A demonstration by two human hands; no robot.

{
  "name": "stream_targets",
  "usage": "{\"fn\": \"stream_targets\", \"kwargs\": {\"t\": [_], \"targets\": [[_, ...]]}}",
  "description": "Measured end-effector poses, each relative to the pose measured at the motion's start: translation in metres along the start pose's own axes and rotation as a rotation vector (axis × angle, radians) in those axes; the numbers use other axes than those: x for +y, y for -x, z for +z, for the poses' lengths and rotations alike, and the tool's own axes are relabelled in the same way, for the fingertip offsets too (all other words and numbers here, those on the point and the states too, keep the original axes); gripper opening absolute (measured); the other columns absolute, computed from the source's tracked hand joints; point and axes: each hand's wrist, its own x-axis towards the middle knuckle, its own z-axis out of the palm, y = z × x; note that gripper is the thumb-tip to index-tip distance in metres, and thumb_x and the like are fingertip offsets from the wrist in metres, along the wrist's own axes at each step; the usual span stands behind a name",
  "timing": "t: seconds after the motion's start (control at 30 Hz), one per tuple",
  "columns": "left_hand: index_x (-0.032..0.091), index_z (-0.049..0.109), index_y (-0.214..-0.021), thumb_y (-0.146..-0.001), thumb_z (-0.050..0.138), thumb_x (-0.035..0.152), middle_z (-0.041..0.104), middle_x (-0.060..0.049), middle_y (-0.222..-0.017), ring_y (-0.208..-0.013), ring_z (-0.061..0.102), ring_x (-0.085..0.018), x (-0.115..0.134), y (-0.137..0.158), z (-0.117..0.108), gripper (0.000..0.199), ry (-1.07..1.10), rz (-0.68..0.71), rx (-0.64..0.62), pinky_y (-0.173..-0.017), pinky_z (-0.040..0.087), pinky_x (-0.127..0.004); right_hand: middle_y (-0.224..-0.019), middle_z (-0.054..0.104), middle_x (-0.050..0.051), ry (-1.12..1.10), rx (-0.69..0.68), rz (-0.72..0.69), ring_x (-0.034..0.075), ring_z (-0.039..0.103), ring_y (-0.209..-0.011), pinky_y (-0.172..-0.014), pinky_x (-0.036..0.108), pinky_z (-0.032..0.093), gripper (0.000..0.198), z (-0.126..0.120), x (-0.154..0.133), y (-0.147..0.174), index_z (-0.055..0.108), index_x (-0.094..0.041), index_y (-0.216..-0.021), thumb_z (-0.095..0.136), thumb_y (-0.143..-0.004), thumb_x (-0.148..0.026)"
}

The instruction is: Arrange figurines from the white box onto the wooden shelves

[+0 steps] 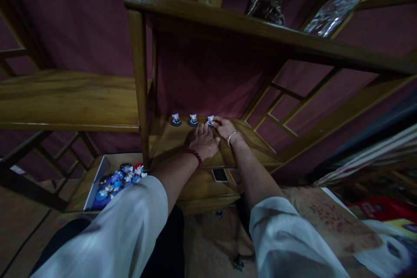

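Note:
Three small figurines with white heads and dark round bases stand in a row near the back of the wooden shelf. The left figurine [176,120] and the middle figurine [193,120] stand free. At the row's right end, the fingers of my right hand [224,127] close on the right figurine [210,119], partly covering it. My left hand [203,140], with a red bead bracelet [193,154], lies palm down just in front of the middle and right figurines, fingers stretched out. A silver bangle [233,136] circles my right wrist.
An open box [97,178] of colourful figurines sits low on the left. A phone [220,175] lies on the lower ledge below my hands. An upper shelf board [247,24] overhangs the shelf, and a post [140,82] bounds it on the left.

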Motion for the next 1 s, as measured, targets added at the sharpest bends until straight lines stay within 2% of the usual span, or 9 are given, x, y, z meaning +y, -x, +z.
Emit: {"fn": "stream_targets", "kwargs": {"t": [0.47, 1.0], "targets": [[0.001, 0.021, -0.137, -0.087, 0.014, 0.04, 0.015, -0.015, -0.147, -0.136, 0.009, -0.025, -0.0015, 0.0003, 0.0023, 0.063, -0.006, 0.017, 0.028, -0.111, 0.009, -0.041, -0.088, 0.067, 0.002, -0.077, 0.007, 0.017, 0.015, 0.058, -0.082, -0.085, 0.029, 0.043, 0.02, 0.0003, -0.0004, 0.0005, 0.066, -0.018, -0.089, 0.055, -0.072, -0.023], [0.0, 0.026, -0.134, -0.088, 0.015, 0.038, 0.019, -0.018, -0.146, -0.136, 0.011, -0.025, -0.0016, 0.0036, 0.0, 0.061, -0.025, 0.034, 0.059, -0.11, 0.011, -0.04, -0.084, 0.067, 0.002, -0.056, 0.052, 0.027, 0.015, 0.059, -0.078, -0.081, 0.029, 0.045, 0.018, 0.0031, 0.0002, 0.0003, 0.066, -0.018, -0.085, 0.054, -0.072, -0.022]]}}
